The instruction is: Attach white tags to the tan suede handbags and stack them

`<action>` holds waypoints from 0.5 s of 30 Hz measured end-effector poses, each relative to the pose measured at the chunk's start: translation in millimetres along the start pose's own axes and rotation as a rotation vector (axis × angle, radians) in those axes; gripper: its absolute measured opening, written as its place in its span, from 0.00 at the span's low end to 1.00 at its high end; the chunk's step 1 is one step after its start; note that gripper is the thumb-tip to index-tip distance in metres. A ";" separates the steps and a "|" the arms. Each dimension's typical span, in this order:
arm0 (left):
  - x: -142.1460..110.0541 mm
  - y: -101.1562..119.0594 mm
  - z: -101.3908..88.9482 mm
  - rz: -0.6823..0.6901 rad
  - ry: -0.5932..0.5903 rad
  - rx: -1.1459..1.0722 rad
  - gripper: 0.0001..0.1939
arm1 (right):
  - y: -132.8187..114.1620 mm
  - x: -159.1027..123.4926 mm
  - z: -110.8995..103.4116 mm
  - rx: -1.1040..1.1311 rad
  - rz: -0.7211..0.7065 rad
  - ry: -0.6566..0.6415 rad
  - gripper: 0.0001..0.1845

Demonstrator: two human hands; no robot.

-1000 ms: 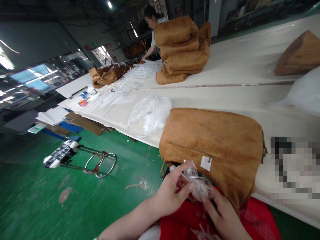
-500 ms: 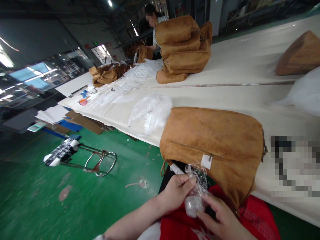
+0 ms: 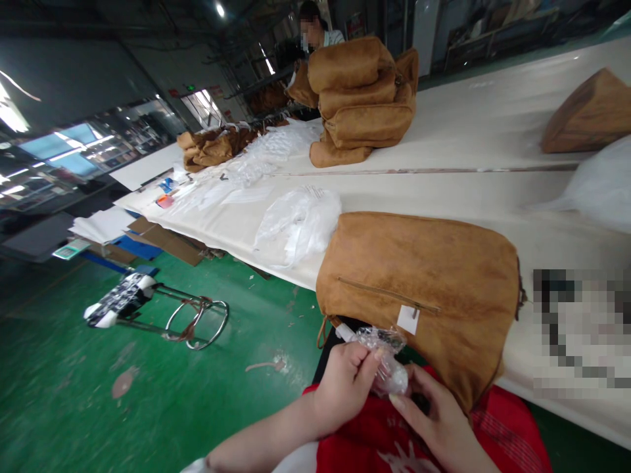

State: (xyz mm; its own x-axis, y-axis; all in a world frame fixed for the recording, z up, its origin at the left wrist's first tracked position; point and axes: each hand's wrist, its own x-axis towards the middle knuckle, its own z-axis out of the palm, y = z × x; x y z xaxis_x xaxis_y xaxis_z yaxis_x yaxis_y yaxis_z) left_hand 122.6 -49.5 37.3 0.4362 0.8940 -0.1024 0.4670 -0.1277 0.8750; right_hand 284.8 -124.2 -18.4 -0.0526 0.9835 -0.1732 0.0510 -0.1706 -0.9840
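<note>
The left hand (image 3: 340, 387) pinches the wrap (image 3: 393, 379), fingers closed; the right hand (image 3: 441, 410) curves loosely at its rounded end — grip unclear. That end has risen between them, so handling looks unfinished. The bag (image 3: 419, 263) lies just beyond, unmoved on the table (image 3: 444, 190); farther, a co-worker (image 3: 334, 37) has raised another bag (image 3: 302, 90).

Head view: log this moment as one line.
left hand: pinching crumpled clear plastic | right hand: at plastic's lower end, grip unclear | nearby: brown, rounded-rectangular, leather-like bag on long cream table
</note>
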 end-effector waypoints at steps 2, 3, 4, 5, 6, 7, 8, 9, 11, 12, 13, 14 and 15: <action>-0.8 -0.7 2.9 -0.030 -0.083 -0.090 0.23 | 2.6 2.3 -0.2 -0.031 0.037 0.012 0.17; -0.9 -2.0 4.3 -0.055 -0.107 -0.154 0.23 | 3.9 2.7 -0.2 -0.035 0.056 0.019 0.17; -0.7 -3.9 5.6 -0.080 -0.117 -0.220 0.24 | 5.1 2.5 -0.1 -0.032 0.073 0.033 0.18; -0.6 -6.1 6.7 -0.103 -0.117 -0.276 0.24 | 5.9 1.9 0.2 -0.021 0.087 0.054 0.19; -0.5 -8.4 7.6 -0.119 -0.110 -0.318 0.24 | 6.3 1.0 0.6 -0.007 0.099 0.078 0.20; -0.4 -10.6 8.4 -0.129 -0.101 -0.345 0.24 | 6.2 0.1 1.0 0.006 0.103 0.106 0.21; -0.4 -12.5 9.0 -0.135 -0.091 -0.360 0.24 | 5.7 -0.7 1.5 0.016 0.101 0.127 0.22; -0.4 -14.0 9.5 -0.138 -0.082 -0.367 0.24 | 4.6 -1.2 2.1 0.020 0.093 0.141 0.22; 0.1 -15.3 10.0 -0.141 -0.044 -0.371 0.24 | 1.6 -1.4 3.4 0.022 0.070 0.149 0.22; 0.8 -15.1 9.9 -0.143 -0.013 -0.377 0.24 | -0.1 -1.3 4.2 0.025 0.064 0.153 0.22; 1.6 -14.2 9.5 -0.145 0.020 -0.387 0.23 | -1.7 -1.0 4.9 0.034 0.065 0.158 0.23; 2.7 -12.9 8.8 -0.144 0.051 -0.401 0.23 | -2.9 -0.8 5.7 0.049 0.072 0.161 0.24; 4.0 -11.2 7.9 -0.141 0.075 -0.423 0.22 | -3.7 -0.6 6.3 0.070 0.085 0.161 0.24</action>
State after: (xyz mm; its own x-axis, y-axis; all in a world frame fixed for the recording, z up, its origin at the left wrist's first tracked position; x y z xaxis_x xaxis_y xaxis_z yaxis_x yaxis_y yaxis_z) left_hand 125.1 -47.8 23.4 0.3268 0.9207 -0.2134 0.1558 0.1703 0.9730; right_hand 278.3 -124.6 -15.0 0.1100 0.9614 -0.2522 -0.0210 -0.2514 -0.9676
